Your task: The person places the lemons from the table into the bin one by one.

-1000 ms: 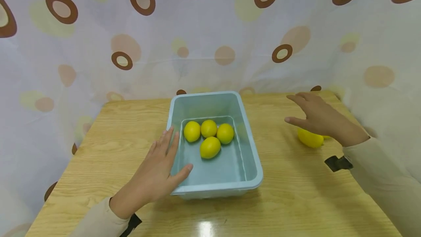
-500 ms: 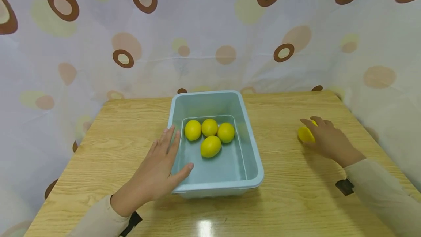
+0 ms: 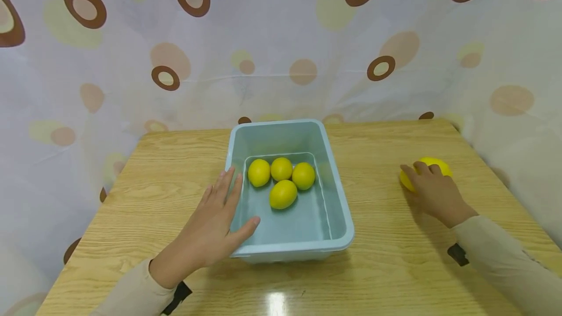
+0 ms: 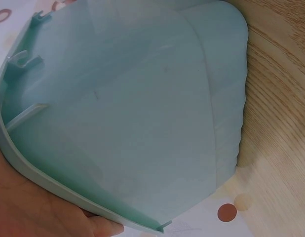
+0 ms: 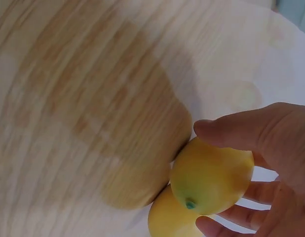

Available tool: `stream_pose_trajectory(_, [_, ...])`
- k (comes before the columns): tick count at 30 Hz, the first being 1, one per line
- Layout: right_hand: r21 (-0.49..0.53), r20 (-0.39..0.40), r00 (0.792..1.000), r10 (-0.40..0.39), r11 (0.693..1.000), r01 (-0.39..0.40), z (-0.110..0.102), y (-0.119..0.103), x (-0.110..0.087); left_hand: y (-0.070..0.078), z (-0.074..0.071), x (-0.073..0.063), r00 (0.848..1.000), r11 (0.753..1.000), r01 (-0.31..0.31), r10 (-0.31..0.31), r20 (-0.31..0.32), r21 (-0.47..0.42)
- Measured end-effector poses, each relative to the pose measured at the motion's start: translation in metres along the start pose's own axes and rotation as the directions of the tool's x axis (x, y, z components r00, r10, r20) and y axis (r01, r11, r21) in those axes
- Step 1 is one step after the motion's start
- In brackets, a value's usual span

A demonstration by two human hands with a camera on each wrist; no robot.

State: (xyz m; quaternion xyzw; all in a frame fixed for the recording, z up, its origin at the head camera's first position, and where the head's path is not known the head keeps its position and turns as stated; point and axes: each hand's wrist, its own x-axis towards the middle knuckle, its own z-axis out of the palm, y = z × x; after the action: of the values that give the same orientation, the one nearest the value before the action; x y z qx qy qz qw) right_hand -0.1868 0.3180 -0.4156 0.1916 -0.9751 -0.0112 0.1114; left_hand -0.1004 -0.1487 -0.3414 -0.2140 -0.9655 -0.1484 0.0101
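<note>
A light blue plastic bin (image 3: pixel 338 199) stands mid-table with several yellow lemons (image 3: pixel 283 194) on its floor. Along its left rim rests my left hand (image 3: pixel 204 228), fingers straight and thumb spread over the near left corner. In the left wrist view the bin's outer wall (image 4: pixel 128 113) fills most of the picture. My right hand (image 3: pixel 439 196) is at the table's right side, thumb and fingers around a lemon (image 5: pixel 211 175) that sits on the tabletop. A second loose lemon (image 5: pixel 172 217) lies against it, partly hidden; in the head view this lemon (image 3: pixel 436 164) shows beyond my fingers.
The wooden table (image 3: pixel 171 174) extends on both sides of the bin. A patterned curtain (image 3: pixel 272 38) hangs behind the table and down both sides. Black straps (image 3: pixel 458 254) sit at the sleeve cuffs.
My right hand has come down from above the loose lemons, and its fingers have curled over one of them. The left hand and the bin stay in place.
</note>
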Motion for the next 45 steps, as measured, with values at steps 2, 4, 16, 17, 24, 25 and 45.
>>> stream_pose_trajectory(2, [-0.019, -0.046, 0.999, -0.019, 1.000, 0.018, 0.003, 0.001, 0.000, 0.000, 0.000, 0.000, 1.000, 1.000, 0.000, 0.000, 0.000, -0.001])
stream_pose_trajectory(4, [-0.032, -0.084, 0.996, -0.030, 0.999, 0.028, 0.005, 0.002, -0.001, 0.000, 0.000, 0.001, 1.000, 1.000, 0.000, 0.000, 0.000, -0.001])
stream_pose_trajectory(16, [-0.033, -0.043, 0.999, 0.000, 0.999, -0.001, 0.004, -0.004, 0.001, 0.000, 0.000, 0.000, 1.000, 1.000, 0.003, -0.003, -0.002, 0.007])
stream_pose_trajectory(17, [-0.031, -0.038, 0.999, 0.003, 1.000, -0.004, 0.004, -0.004, 0.002, 0.000, -0.001, 0.000, 1.000, 1.000, 0.003, -0.003, -0.002, 0.004])
stream_pose_trajectory(24, [-0.031, -0.024, 1.000, 0.006, 0.999, -0.007, 0.001, -0.005, 0.003, 0.000, 0.000, -0.001, 1.000, 1.000, 0.000, 0.000, -0.004, -0.002])
stream_pose_trajectory(25, [-0.028, -0.030, 1.000, 0.002, 1.000, -0.003, 0.000, -0.005, 0.003, 0.000, 0.000, -0.001, 1.000, 1.000, 0.000, 0.000, -0.004, -0.001])
stream_pose_trajectory(45, [0.139, -0.118, 0.993, -0.004, 0.990, 0.020, -0.073, -0.018, 0.037, -0.002, 0.001, 0.000, 1.000, 1.000, 0.002, -0.002, 0.000, 0.005])
